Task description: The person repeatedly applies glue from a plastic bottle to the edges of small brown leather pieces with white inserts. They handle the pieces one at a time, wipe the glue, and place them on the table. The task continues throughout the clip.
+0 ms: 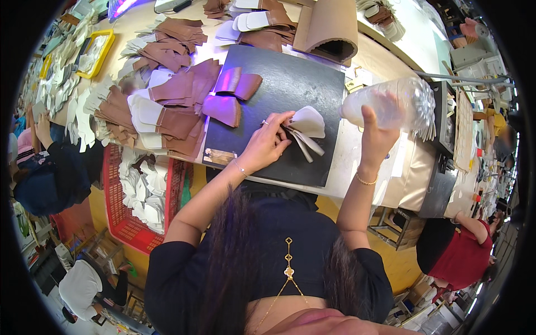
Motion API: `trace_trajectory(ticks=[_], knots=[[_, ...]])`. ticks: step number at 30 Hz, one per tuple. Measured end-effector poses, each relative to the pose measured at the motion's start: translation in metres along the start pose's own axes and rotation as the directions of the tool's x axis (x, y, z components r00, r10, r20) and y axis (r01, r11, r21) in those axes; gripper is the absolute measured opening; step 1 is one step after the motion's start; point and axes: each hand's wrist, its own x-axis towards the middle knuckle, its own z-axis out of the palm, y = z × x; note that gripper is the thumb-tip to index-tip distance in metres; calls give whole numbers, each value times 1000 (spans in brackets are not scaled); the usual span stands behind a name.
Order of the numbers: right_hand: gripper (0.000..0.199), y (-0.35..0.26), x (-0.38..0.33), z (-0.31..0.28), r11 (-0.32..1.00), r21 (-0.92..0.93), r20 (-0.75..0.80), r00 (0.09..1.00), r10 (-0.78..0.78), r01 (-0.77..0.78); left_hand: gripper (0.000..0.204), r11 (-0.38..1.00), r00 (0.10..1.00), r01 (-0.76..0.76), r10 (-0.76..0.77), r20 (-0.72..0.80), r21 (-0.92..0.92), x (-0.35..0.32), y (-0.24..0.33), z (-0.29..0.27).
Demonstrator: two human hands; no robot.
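Observation:
My left hand (267, 144) rests over a black board (301, 72), its fingers closed on a few off-white cut pieces (308, 123). The pieces fan out to the right of the fingertips. To the right of the board, my right hand (379, 131) grips a large clear plastic bottle (413, 103), tilted onto its side above the table. The bottle looks see-through, and I cannot tell what is in it. Several curved brown pieces (223, 110) lie on the board's upper left, under a purple glint of light.
Stacks of brown and white cut pieces (173, 92) cover the table's left side. A brown half-tube block (329, 28) stands beyond the board. Below the left edge is a red basket (115, 206) of white pieces. A yellow tray (109, 53) sits far left. Other people work around.

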Motion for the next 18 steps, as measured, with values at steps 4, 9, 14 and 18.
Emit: trace_trajectory(ticks=[4, 9, 14, 18], knots=[[73, -2, -36, 10, 930, 363, 52, 998, 46, -62, 38, 944, 982, -189, 174, 79, 269, 1, -8, -4], [86, -1, -65, 21, 930, 350, 191, 980, 48, -114, 28, 838, 916, -399, 382, 121, 373, 5, -14, -6], [91, -1, -60, 10, 918, 380, 56, 994, 98, -112, 22, 963, 981, -191, 195, -4, 187, 2, -11, -2], [93, -7, -57, 6, 906, 421, -7, 998, 62, -53, 24, 954, 980, -189, 198, -17, 231, 2, -10, -3]])
